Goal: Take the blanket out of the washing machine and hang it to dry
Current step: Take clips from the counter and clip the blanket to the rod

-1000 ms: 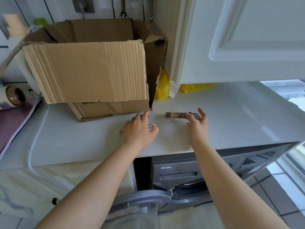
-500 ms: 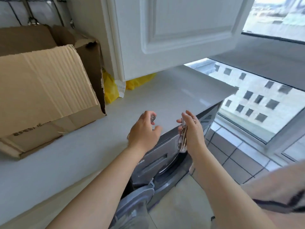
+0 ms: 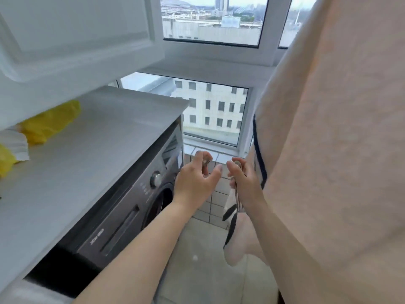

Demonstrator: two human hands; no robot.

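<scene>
A pale peach blanket point(image 3: 341, 150) with a dark blue edge stripe hangs down the right side of the view, its lower corner near the floor. My left hand point(image 3: 196, 181) is in the air in front of the washing machine point(image 3: 122, 211), fingers curled round a small metal clip point(image 3: 207, 162). My right hand point(image 3: 243, 183) grips a long metal clip point(image 3: 237, 194) that points downward, close beside the blanket's striped edge. The dark grey washing machine sits under a white countertop point(image 3: 87, 145) at the left.
A white cabinet door point(image 3: 76, 34) hangs above the countertop. Yellow plastic bags point(image 3: 50, 121) lie at the back of the counter. Windows point(image 3: 214, 110) face me ahead, with a tiled ledge and tiled floor point(image 3: 203, 260) below.
I have turned right from the counter and cardboard box toward the window. Both hands lifted the metal clips off the countertop and carried them toward the hanging blanket.
</scene>
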